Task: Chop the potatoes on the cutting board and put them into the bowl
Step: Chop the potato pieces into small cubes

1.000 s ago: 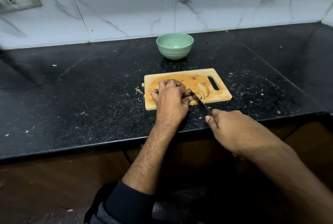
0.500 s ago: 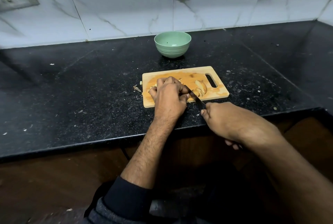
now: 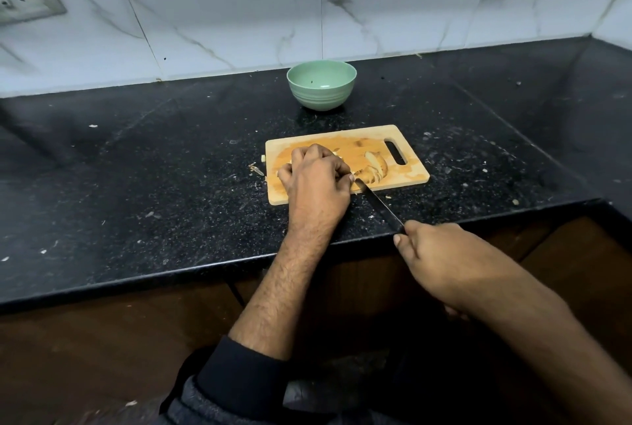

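Counter (image 3: 136,185): knife (image 3: 378,204) + R hand (image 3: 441,264) further back now

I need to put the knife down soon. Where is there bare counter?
Free: counter right of the cutting board, and the wide stretch left of it. Crowded: the board, under the left hand, knife and potato slices.

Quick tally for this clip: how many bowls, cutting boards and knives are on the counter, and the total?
Green bowl: 1
Wooden cutting board: 1
Knife: 1
Total: 3
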The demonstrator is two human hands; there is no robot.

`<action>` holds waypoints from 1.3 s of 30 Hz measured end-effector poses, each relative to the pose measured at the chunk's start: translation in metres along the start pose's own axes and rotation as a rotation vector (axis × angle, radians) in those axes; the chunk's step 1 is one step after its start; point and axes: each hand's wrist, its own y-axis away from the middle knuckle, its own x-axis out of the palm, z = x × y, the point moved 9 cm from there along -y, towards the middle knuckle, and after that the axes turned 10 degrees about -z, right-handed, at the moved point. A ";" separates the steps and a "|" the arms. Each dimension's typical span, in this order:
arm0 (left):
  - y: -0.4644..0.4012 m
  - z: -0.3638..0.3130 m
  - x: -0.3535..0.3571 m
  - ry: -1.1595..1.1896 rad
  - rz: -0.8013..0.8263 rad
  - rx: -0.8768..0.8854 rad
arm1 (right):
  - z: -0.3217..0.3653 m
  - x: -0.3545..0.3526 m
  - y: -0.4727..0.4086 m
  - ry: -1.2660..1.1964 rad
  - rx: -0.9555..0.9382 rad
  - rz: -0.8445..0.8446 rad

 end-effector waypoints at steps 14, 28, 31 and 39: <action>-0.003 -0.022 0.020 -0.059 0.127 0.178 | -0.028 -0.015 0.002 -0.090 0.071 -0.052; -0.017 -0.015 0.021 -0.085 0.071 0.112 | -0.010 -0.009 -0.023 -0.138 0.065 -0.120; -0.017 -0.017 0.021 -0.073 0.058 0.132 | -0.018 -0.006 -0.019 -0.115 0.060 -0.111; -0.014 -0.019 0.009 0.104 0.016 0.092 | -0.016 -0.006 -0.016 -0.122 0.056 -0.123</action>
